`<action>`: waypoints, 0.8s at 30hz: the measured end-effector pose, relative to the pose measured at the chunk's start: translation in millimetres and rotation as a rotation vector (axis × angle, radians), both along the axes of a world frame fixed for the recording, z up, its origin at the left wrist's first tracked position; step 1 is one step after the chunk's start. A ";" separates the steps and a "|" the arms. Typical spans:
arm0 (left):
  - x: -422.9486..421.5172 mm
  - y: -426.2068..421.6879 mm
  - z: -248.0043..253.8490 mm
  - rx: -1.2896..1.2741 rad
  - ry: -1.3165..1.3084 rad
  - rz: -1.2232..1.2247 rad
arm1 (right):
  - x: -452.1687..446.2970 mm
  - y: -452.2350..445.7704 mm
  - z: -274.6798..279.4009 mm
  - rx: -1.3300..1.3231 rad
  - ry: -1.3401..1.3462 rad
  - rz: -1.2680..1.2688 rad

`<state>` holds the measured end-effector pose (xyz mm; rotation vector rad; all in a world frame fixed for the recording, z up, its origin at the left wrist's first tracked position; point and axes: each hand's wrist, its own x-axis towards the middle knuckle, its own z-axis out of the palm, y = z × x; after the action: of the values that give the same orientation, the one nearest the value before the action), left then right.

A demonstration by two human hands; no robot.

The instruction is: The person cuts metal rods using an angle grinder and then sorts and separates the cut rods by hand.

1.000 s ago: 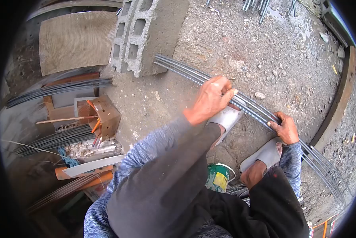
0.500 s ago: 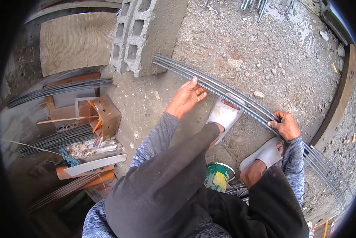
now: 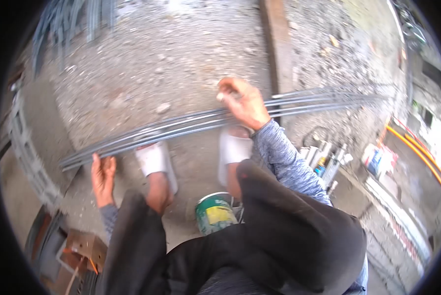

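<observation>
A bundle of several long steel rebar rods (image 3: 173, 129) lies across in front of my feet, from a concrete block at the left to the gravel at the right. My left hand (image 3: 103, 179) is open by the left end of the rods, fingers stretched upward, the fingertips at or just touching the nearest rod. Over the middle of the bundle is my right hand (image 3: 246, 104), loosely curved, with thumb and fingers apart and no rod in its grasp. Motion blur softens both hands. Under the rods are my feet in white slippers (image 3: 154, 160).
A hollow concrete block (image 3: 41, 128) stands at the left. More rebar (image 3: 73, 24) lies at the upper left. A wooden beam (image 3: 275, 44) runs beneath the bundle. Between my legs stands a green bucket (image 3: 215, 214). Tools (image 3: 328, 160) and orange pipes (image 3: 422, 157) are at the right.
The view has swung right. My right hand has let go of the rods and lifted above them. My left hand is now by the bundle's left end.
</observation>
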<state>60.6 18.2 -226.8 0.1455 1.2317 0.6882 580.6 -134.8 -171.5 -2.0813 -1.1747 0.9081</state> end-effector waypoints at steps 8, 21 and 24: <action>56.6 6.4 67.0 -0.153 0.152 -0.267 | 199.6 -137.5 -12.8 -0.725 -0.615 0.093; 154.3 25.5 131.7 0.467 0.404 -1.047 | 239.9 -114.0 -6.0 -0.622 -0.181 0.184; 198.4 25.3 156.6 0.731 0.509 -1.112 | 200.7 -82.7 5.6 -0.408 -0.217 0.327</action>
<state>259.0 43.6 -70.2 1.5595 1.0863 0.0607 781.3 -217.5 -165.9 -2.3978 -1.5856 1.1748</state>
